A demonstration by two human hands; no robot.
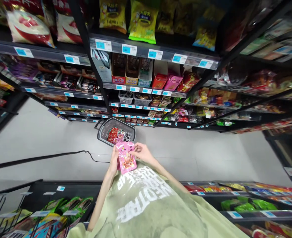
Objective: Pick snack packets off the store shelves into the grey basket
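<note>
Your left fingers [115, 152] grasping pink packet [126, 162], right fingers [137, 148] against its right side, closure indeterminable, grey basket [118, 123] beyond packet.

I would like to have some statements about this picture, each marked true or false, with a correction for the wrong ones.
1. The left hand holds a pink packet. True.
2. The right hand hangs down, far from the packet. False: it is raised at the packet, with fingers over its edge.
3. A grey basket stands on the floor. True.
4. The basket is empty. False: it holds small packets, red ones among them.
5. Yellow bags are on a shelf with price labels. True.
</note>
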